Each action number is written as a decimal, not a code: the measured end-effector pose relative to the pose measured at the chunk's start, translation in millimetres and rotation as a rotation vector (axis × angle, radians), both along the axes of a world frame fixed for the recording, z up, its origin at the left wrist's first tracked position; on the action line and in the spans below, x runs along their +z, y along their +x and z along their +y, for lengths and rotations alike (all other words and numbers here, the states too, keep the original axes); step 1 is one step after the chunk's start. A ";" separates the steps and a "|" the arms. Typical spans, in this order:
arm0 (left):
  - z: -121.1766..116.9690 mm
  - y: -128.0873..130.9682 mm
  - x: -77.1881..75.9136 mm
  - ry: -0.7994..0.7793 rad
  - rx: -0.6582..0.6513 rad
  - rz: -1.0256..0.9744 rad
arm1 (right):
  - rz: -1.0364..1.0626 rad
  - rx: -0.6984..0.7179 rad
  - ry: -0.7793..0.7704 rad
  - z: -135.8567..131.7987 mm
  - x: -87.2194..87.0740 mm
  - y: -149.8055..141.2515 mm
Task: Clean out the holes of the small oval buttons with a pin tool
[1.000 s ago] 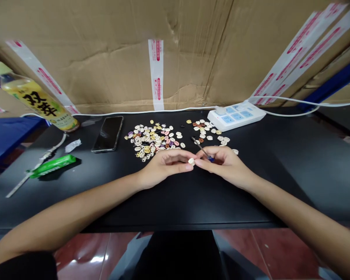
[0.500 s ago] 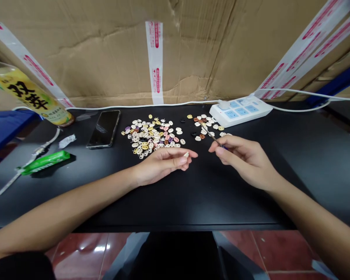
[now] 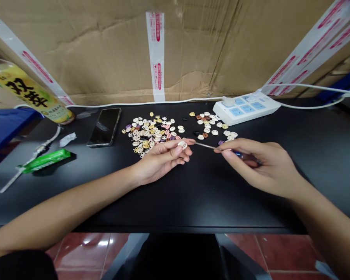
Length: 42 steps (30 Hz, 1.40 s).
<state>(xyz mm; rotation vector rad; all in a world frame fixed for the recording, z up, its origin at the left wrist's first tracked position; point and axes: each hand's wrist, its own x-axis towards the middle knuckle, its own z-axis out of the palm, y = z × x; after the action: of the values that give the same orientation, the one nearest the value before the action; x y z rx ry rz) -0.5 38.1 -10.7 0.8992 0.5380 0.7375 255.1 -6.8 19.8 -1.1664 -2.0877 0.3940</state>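
My left hand (image 3: 166, 157) pinches a small cream oval button-like piece (image 3: 182, 145) with holes between thumb and index finger. In my right hand (image 3: 259, 163) is a slim screwdriver (image 3: 205, 145); its thin metal shaft points left and its blue handle is partly hidden in my palm. The shaft's tip is close to the piece and my left fingertips; whether it touches cannot be made out. Behind my left hand lies a pile of similar pieces (image 3: 151, 132) in cream, yellow, pink, purple, brown and black. A smaller, looser group (image 3: 207, 120) is spread beyond my right hand.
A white power strip (image 3: 247, 108) with a cable stands at the back right, against the cardboard (image 3: 111, 50). To the left are a phone (image 3: 104, 127), a green packet (image 3: 46, 161), a strap-like band (image 3: 41, 149), crumpled tissue (image 3: 67, 139) and a drink bottle (image 3: 29, 93).
My right hand has moved rightward and turned, so the screwdriver now points left toward the piece. The piece in my left hand now shows its flat face. More pieces show near the power strip.
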 end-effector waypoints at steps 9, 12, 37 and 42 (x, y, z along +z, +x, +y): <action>-0.4 0.2 -1.7 0.055 -0.019 -0.010 | -0.089 0.020 0.146 0.2 -6.1 -3.5; -0.8 0.7 -1.3 0.065 -0.019 -0.008 | -0.080 0.025 0.171 -0.7 -5.8 -4.5; -1.2 2.5 -7.5 0.247 0.147 0.105 | -0.268 0.008 0.497 -2.3 -2.0 -7.3; -1.4 3.3 -5.7 0.214 0.128 0.073 | -0.252 -0.009 0.480 -3.7 -2.1 -7.4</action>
<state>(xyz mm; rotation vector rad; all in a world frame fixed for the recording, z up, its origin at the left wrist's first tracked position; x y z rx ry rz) 2.8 36.7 -16.4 1.1013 0.5925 0.8932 247.7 -10.5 17.7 -0.9685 -2.2189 -0.2654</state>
